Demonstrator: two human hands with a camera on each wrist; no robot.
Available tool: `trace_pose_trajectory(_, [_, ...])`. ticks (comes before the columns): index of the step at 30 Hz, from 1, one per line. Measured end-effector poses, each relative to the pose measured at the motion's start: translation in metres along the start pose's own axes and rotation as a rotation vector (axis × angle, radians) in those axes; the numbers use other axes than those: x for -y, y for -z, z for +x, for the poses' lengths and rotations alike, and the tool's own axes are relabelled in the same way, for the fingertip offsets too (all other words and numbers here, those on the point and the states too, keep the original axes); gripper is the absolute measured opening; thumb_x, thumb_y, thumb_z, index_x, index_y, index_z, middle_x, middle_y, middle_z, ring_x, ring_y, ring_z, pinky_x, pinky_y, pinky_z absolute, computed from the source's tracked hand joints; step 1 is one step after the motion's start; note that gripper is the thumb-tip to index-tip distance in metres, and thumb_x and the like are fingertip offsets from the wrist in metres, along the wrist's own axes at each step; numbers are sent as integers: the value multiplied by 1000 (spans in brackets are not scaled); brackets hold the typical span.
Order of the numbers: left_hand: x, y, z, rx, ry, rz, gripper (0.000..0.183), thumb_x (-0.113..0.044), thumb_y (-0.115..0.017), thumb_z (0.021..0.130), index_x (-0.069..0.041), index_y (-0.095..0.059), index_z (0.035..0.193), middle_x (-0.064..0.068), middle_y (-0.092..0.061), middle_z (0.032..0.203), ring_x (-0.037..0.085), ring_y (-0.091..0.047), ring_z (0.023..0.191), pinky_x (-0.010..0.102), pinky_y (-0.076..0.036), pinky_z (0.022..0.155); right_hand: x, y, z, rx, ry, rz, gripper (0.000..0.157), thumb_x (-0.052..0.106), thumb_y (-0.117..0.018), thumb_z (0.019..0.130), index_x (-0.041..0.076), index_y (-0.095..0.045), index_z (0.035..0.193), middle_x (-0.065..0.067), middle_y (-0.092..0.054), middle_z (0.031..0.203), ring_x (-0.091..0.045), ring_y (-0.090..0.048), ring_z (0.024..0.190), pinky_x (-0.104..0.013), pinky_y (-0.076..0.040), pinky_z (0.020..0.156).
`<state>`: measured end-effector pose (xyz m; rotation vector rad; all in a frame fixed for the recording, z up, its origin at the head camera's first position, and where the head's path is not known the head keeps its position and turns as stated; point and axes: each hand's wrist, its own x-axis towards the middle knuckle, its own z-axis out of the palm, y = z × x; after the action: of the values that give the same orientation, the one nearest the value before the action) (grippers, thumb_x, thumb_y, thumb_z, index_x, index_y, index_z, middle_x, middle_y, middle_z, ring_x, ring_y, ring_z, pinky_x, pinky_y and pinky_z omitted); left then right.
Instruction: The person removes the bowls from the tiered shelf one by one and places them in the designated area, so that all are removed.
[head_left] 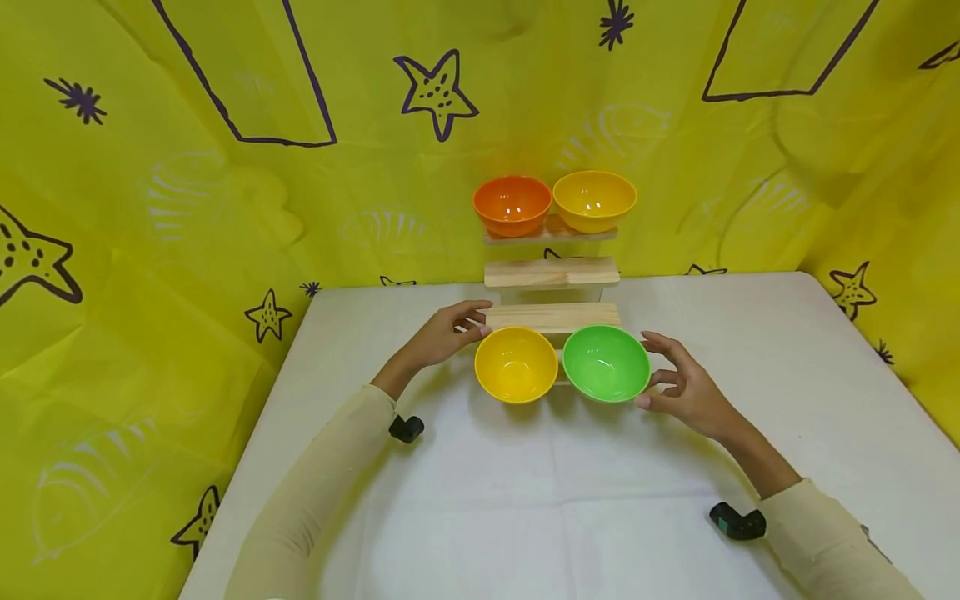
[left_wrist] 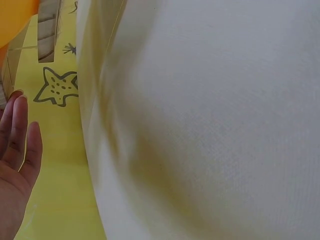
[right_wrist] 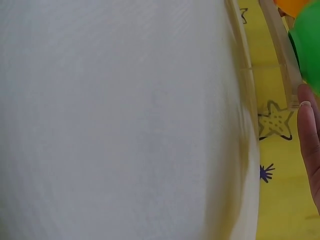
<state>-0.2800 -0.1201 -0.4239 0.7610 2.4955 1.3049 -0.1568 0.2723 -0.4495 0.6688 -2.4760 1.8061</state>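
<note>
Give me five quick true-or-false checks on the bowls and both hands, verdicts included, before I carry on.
1. The orange bowl is on the top wooden board. True.
2. The upper yellow bowl is left of the orange bowl. False: it is on the right of it, as the head view shows.
3. The green bowl is right of the lower yellow bowl in the head view. True.
4. The left hand is beside the green bowl. False: it is near the lower yellow bowl.
5. The right hand is beside the green bowl. True.
</note>
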Motion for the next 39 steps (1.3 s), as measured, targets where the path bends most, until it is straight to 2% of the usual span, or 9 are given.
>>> trace_pose_trajectory(6, [-1,0,0,-1,-11,2,49,-20,-63,101,-8,-51,147,17,-63,125,29,-64,110,40,-54,95,-2,-4,1,-18,7,21,95,-16,-74,78,0,-21,156,11,-38,138,-2,-68,88,-23,-58,70])
trace_pose_trajectory(10, [-1,0,-1,-1,-12,-4,49,-20,-63,101,-8,-50,147,17,-63,126,30,-64,109,40,-54,94,0,-6,1,-22,-3,26,98,-13,-76,78,7,-23,157,7,-38,140,-1,-68,92,-24,-59,71])
trace_pose_trajectory(14, [-1,0,-1,-2,-10,-11,49,-20,-64,100,-10,-51,146,17,-63,126,29,-64,109,40,-54,94,3,-9,2,-29,-12,31,100,-12,-78,76,11,-24,158,-8,-39,143,-1,-68,95,-25,-58,69])
trace_pose_trajectory(18, [1,-1,-1,-2,-6,-9,48,-21,-64,101,-11,-51,146,17,-64,126,29,-65,108,39,-54,93,5,-12,4,-39,-19,25,104,-12,-79,74,7,-21,158,-28,-34,147,0,-68,93,-24,-57,68])
trace_pose_trajectory(22, [2,-1,-1,-1,-6,-7,48,-20,-63,101,-11,-51,146,17,-65,126,29,-65,107,39,-55,93,5,-14,6,-36,-22,20,109,-10,-83,73,3,-16,158,-38,-28,150,2,-66,95,-24,-57,70])
trace_pose_trajectory(29, [2,-2,-1,-6,-18,-1,48,-20,-63,101,-10,-51,146,18,-65,126,29,-65,106,38,-55,92,6,-18,8,-28,-29,43,114,-13,-83,70,4,-13,159,-38,-27,150,2,-65,97,-25,-58,69])
trace_pose_trajectory(33, [3,-2,-1,-5,-9,-2,48,-20,-62,101,-10,-50,147,18,-65,127,28,-66,105,36,-55,90,6,-21,9,-21,-47,56,116,-11,-83,72,5,-9,160,-37,-21,153,1,-65,96,-25,-59,70])
trace_pose_trajectory(39, [3,-2,-1,-2,-5,-10,48,-21,-62,101,-11,-50,147,18,-65,127,29,-65,106,38,-55,91,6,-24,9,-36,-74,43,113,-10,-82,74,5,-10,160,-31,-24,152,1,-65,96,-25,-59,72])
